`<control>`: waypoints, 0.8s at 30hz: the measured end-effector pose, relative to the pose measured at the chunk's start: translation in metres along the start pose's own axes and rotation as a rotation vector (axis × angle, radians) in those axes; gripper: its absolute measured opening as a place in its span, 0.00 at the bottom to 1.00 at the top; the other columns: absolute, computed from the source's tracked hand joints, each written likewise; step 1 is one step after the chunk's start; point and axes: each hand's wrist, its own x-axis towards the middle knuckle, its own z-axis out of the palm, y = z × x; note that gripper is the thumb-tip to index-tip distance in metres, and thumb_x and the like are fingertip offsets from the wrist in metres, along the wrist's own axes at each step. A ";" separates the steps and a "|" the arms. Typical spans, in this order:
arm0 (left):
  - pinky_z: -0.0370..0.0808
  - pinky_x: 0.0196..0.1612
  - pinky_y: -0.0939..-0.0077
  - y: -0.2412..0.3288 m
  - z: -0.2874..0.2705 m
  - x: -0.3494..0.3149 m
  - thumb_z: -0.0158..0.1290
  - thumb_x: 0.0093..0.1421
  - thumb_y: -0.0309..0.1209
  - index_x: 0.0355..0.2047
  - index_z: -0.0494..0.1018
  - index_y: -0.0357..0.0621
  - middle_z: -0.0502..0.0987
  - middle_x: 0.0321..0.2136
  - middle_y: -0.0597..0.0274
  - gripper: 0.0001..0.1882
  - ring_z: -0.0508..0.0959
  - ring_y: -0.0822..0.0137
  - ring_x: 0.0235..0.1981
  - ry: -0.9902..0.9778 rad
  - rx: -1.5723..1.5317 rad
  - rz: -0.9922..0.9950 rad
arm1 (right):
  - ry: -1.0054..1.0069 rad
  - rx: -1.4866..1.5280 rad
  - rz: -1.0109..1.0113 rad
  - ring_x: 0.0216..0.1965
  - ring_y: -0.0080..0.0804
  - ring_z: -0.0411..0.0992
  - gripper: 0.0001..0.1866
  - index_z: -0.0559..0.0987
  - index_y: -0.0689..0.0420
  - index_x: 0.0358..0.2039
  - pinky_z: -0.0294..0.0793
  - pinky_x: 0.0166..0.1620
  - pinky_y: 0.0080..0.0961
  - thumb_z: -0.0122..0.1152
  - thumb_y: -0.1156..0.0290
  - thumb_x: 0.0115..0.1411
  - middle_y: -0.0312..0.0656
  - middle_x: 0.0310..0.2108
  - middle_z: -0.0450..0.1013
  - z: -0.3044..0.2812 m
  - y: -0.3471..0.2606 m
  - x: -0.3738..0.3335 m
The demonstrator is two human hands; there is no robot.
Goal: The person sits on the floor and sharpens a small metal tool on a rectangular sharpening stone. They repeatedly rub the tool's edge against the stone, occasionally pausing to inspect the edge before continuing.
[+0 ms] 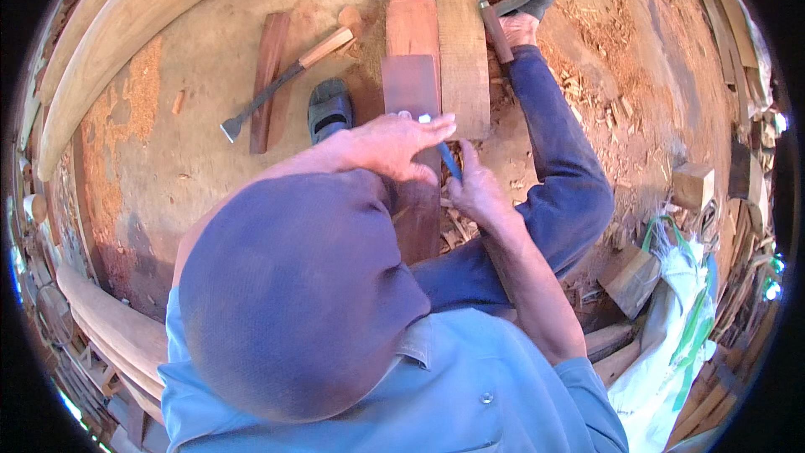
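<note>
My right hand (481, 190) is closed around a slim blue bar-shaped tool (450, 161), its grip end hidden in my palm. Close beside it, my left hand (392, 144) reaches over the near end of a flat grey-brown slab (411, 84), with fingers stretched and the thumb apart. A small bright piece shows by the left fingertips; I cannot tell whether it is part of the tool. Under the slab lies a reddish wooden block (412, 21), running back toward my body. A pale plank (463, 75) sits along its right side.
A wide-bladed chisel (289, 77) leans across a dark wood strip (268, 88) at left. Another wooden-handled chisel (495, 29) lies by my right foot (521, 27). Wood shavings (604, 59) litter the ground. A white-green sack (667, 344) and wood blocks (631, 278) are at right.
</note>
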 end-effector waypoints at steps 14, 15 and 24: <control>0.72 0.58 0.56 -0.007 -0.005 -0.030 0.59 0.61 0.46 0.61 0.67 0.37 0.70 0.60 0.47 0.34 0.72 0.45 0.58 0.113 -0.100 -0.065 | 0.000 0.605 -0.071 0.19 0.17 0.69 0.17 0.78 0.55 0.35 0.67 0.22 0.17 0.49 0.56 0.72 0.31 0.19 0.70 -0.021 0.024 0.045; 0.72 0.58 0.56 -0.006 -0.006 -0.023 0.59 0.61 0.46 0.61 0.68 0.38 0.70 0.60 0.48 0.33 0.73 0.45 0.57 0.080 -0.123 -0.058 | 0.000 0.614 -0.064 0.19 0.22 0.70 0.18 0.78 0.59 0.34 0.71 0.25 0.23 0.51 0.57 0.71 0.35 0.19 0.71 -0.003 0.042 0.045; 0.77 0.44 0.58 -0.017 0.043 0.020 0.57 0.56 0.59 0.63 0.67 0.44 0.69 0.63 0.63 0.42 0.77 0.50 0.41 -0.007 0.317 -0.140 | -0.104 0.758 0.121 0.18 0.23 0.69 0.20 0.79 0.59 0.31 0.69 0.23 0.24 0.52 0.55 0.70 0.34 0.18 0.72 0.057 0.077 0.044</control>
